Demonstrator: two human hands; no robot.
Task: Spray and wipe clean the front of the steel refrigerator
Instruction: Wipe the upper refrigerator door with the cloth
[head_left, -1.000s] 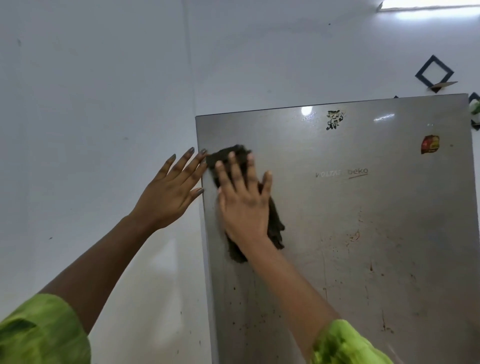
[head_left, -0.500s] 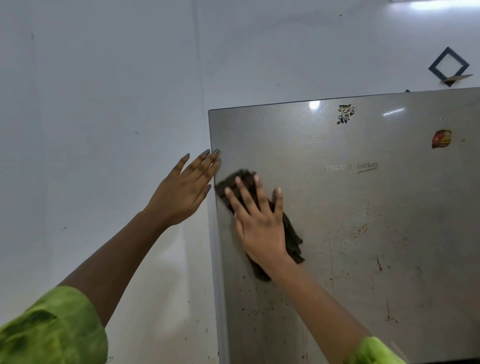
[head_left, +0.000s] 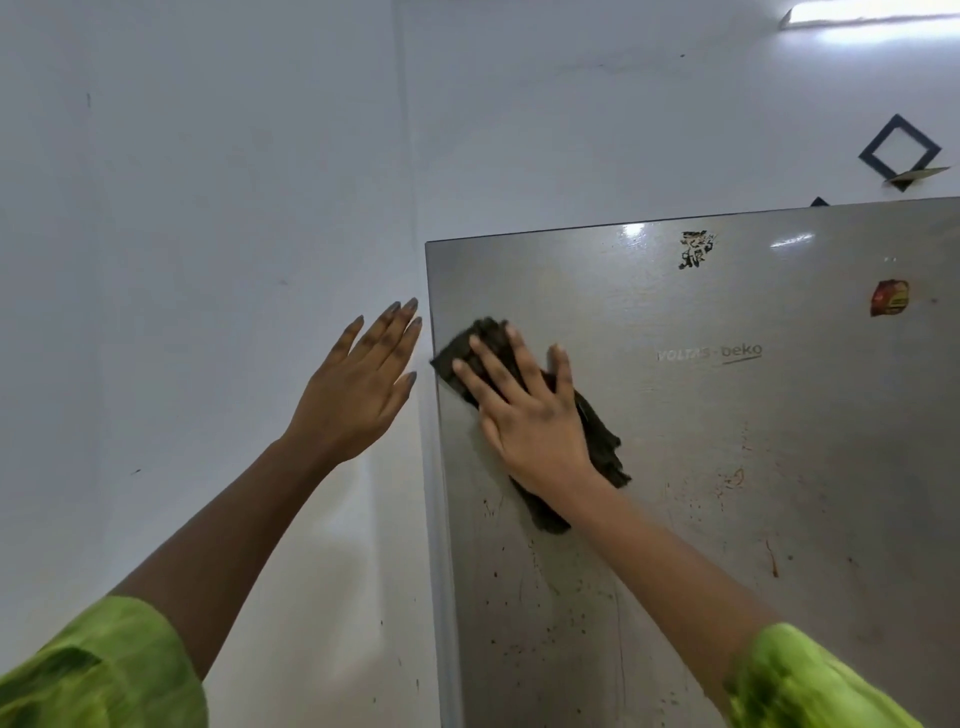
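The steel refrigerator (head_left: 753, 467) fills the right half of the view, its door marked with brown spots and streaks. My right hand (head_left: 524, 410) lies flat on a dark cloth (head_left: 602, 441) and presses it against the door near the upper left edge. My left hand (head_left: 363, 384) is raised with fingers spread just left of the refrigerator's edge, in front of the white wall, holding nothing. No spray bottle is in sight.
A white wall (head_left: 208, 260) stands to the left and behind the refrigerator. The door carries a torn black sticker (head_left: 696, 249), a red sticker (head_left: 889, 297) and a brand logo (head_left: 711, 353). A dark diamond shape (head_left: 898, 150) hangs on the wall above.
My right hand slid the cloth down the door's left edge, then back up a little. My left hand has kept its place beside the edge.
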